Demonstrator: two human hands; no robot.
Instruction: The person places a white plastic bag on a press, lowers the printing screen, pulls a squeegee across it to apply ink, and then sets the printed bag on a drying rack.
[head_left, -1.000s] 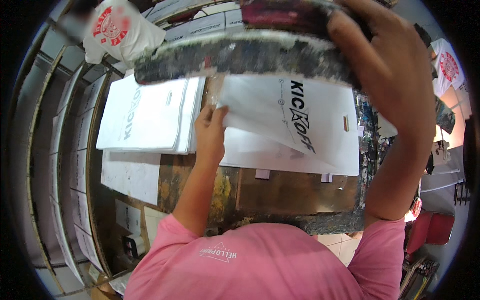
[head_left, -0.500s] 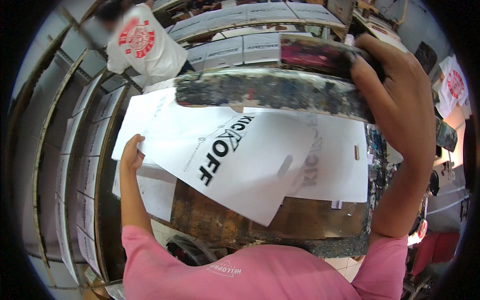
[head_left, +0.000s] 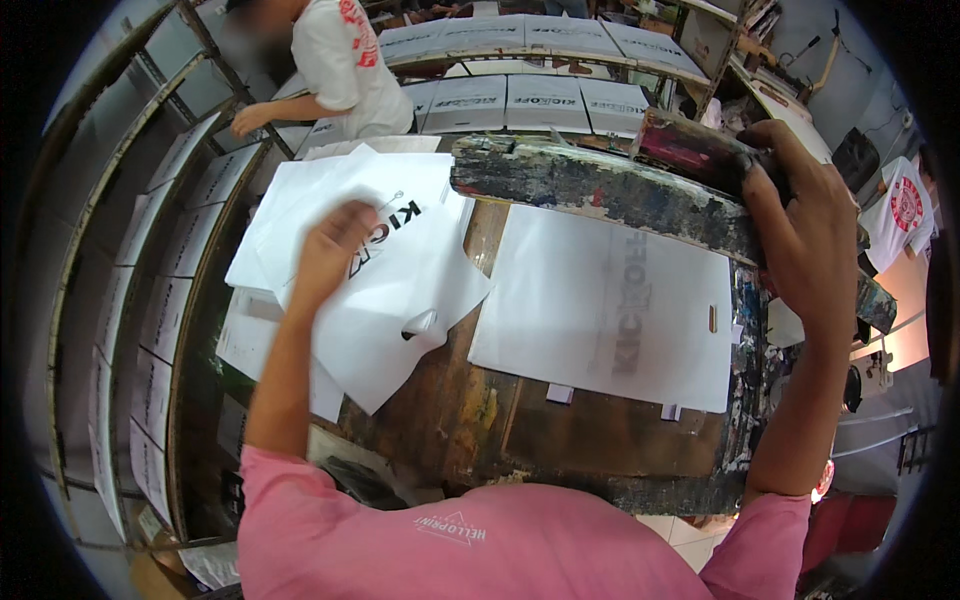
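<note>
My right hand [head_left: 805, 205] grips the right end of a raised, paint-crusted screen-printing frame [head_left: 590, 190]. Its thumb lies against a squeegee [head_left: 690, 145] with a reddish smear, which rests along the frame. Motion smears my left hand [head_left: 345, 235], which is over a white printed bag [head_left: 370, 320] with black lettering. That bag lies askew and rumpled on a stack of white bags [head_left: 260, 255], its handle slot partly folded. Under the frame, another white bag [head_left: 560, 290] lies flat on the worn wooden board [head_left: 430, 420]; faint grey lettering shows on it.
Racks [head_left: 165, 330] of printed white bags stand along the left, with more shelves [head_left: 540, 60] at the back. A co-worker in a white shirt [head_left: 350, 70] reaches toward the left rack; another person [head_left: 900, 210] is at far right. Small tabs [head_left: 560, 394] edge the flat bag.
The printed bag has moved left, off the flat bag and onto the stack. My left hand has come up over it. The co-worker at the back left has turned, with an arm now extended.
</note>
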